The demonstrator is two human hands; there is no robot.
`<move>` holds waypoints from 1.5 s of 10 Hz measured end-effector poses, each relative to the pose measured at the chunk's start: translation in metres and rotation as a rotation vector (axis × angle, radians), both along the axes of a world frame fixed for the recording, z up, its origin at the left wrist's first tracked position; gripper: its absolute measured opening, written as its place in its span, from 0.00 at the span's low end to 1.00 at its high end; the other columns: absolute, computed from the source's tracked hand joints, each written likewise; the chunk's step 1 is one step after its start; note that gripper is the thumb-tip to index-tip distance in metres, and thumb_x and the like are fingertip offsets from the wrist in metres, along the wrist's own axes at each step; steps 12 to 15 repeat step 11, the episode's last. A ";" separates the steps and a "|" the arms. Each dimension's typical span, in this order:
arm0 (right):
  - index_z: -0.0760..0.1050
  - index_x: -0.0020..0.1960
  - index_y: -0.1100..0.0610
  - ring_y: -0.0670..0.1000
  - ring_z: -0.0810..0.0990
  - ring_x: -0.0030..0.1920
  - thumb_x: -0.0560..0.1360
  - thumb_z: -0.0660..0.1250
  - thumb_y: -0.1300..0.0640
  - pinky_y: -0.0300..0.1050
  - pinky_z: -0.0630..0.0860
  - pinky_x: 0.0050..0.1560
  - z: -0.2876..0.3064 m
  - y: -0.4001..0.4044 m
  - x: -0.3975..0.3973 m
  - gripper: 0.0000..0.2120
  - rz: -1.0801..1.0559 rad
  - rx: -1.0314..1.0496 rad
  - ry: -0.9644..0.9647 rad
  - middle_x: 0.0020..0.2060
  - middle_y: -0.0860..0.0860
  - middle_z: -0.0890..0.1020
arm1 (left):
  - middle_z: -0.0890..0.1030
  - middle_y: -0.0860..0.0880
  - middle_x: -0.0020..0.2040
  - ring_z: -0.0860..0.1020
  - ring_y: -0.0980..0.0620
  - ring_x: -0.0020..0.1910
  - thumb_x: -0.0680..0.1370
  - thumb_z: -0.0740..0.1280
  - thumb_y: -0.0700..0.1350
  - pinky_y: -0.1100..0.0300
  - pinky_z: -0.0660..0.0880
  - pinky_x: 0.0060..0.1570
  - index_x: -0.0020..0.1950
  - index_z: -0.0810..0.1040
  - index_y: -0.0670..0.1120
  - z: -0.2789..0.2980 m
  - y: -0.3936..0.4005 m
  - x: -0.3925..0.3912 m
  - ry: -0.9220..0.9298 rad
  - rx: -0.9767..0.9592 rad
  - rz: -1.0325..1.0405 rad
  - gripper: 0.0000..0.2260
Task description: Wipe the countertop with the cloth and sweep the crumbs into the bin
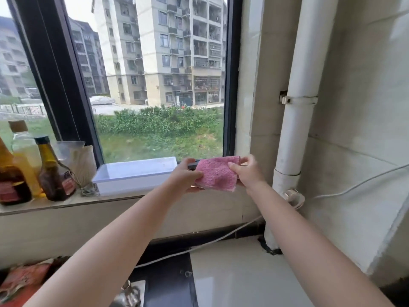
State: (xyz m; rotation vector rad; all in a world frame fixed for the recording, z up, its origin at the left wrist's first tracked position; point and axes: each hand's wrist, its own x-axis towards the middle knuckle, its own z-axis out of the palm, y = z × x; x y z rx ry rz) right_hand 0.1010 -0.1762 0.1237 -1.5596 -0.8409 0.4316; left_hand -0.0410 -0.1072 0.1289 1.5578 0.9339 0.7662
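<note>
Forearms reach forward and up from the bottom of the view, both bare. Below them lies the pale glossy tiled table (pixel 232 275), with a dark strip and a thin white cable (pixel 199 245) along its back edge. No crumbs or bin visible from this angle.

Left hand (pixel 184 176) and right hand (pixel 247 171) meet at the window sill (pixel 55 204), well above the table. Between them: the small pink terry cloth (pixel 215 173), folded into a rough square. Left fingers (pixel 194 174) pinch its left edge; right fingers (pixel 234 167) pinch the upper right corner. Both hands closed on the cloth, held stretched, apparently just clear of the sill.

Step in hand, as I judge it: fetching and readying the cloth; wiping not yet begun. Next move calls for bringing the cloth down flat onto the table and locating the crumbs and the bin, neither in sight.

Further left on the sill: a white rectangular plastic tray (pixel 132 173), then dark glass sauce bottles with red labels (pixel 56 171). Label print too blurred to read. No other legible writing.

Right: a white vertical drain pipe (pixel 298 107) against the tiled wall. Beyond the glass, grass, shrubs and apartment blocks.
</note>
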 end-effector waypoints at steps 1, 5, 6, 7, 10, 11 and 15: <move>0.66 0.39 0.56 0.53 0.75 0.45 0.70 0.70 0.62 0.50 0.75 0.48 -0.018 0.041 0.019 0.11 0.026 -0.069 0.130 0.43 0.56 0.75 | 0.71 0.47 0.38 0.71 0.54 0.32 0.76 0.60 0.32 0.63 0.77 0.27 0.57 0.71 0.47 -0.011 0.026 0.020 0.092 0.013 -0.031 0.14; 0.77 0.43 0.61 0.53 0.76 0.43 0.71 0.62 0.68 0.42 0.68 0.39 -0.077 0.158 0.073 0.07 0.110 -0.316 -0.208 0.39 0.55 0.78 | 0.77 0.43 0.49 0.75 0.51 0.36 0.74 0.62 0.34 0.64 0.77 0.35 0.58 0.76 0.37 -0.079 0.132 0.094 0.327 0.072 0.150 0.13; 0.80 0.47 0.66 0.58 0.77 0.52 0.71 0.61 0.68 0.43 0.69 0.49 -0.089 0.176 0.078 0.10 0.103 -0.400 -0.359 0.48 0.61 0.82 | 0.79 0.39 0.56 0.79 0.45 0.48 0.72 0.63 0.35 0.52 0.77 0.52 0.57 0.77 0.39 -0.094 0.146 0.100 0.364 0.091 0.161 0.14; 0.80 0.48 0.66 0.59 0.75 0.55 0.72 0.59 0.68 0.44 0.68 0.51 -0.097 0.191 0.082 0.11 0.096 -0.407 -0.470 0.50 0.62 0.81 | 0.79 0.40 0.56 0.79 0.43 0.53 0.73 0.65 0.38 0.52 0.76 0.53 0.59 0.77 0.42 -0.101 0.158 0.102 0.458 0.169 0.156 0.14; 0.77 0.57 0.50 0.56 0.65 0.63 0.75 0.57 0.61 0.46 0.61 0.60 -0.101 0.199 0.083 0.15 0.038 -0.677 -0.736 0.60 0.53 0.73 | 0.74 0.43 0.62 0.73 0.45 0.60 0.78 0.57 0.47 0.57 0.70 0.55 0.64 0.74 0.50 -0.107 0.168 0.103 0.849 0.519 0.048 0.15; 0.78 0.56 0.47 0.55 0.60 0.65 0.75 0.58 0.60 0.47 0.58 0.62 -0.098 0.194 0.086 0.15 0.007 -0.615 -0.703 0.64 0.52 0.68 | 0.72 0.43 0.62 0.72 0.44 0.59 0.80 0.54 0.47 0.56 0.70 0.53 0.64 0.73 0.47 -0.111 0.167 0.095 0.852 0.599 0.123 0.15; 0.78 0.56 0.47 0.55 0.60 0.65 0.75 0.58 0.60 0.47 0.58 0.62 -0.098 0.194 0.086 0.15 0.007 -0.615 -0.703 0.64 0.52 0.68 | 0.72 0.43 0.62 0.72 0.44 0.59 0.80 0.54 0.47 0.56 0.70 0.53 0.64 0.73 0.47 -0.111 0.167 0.095 0.852 0.599 0.123 0.15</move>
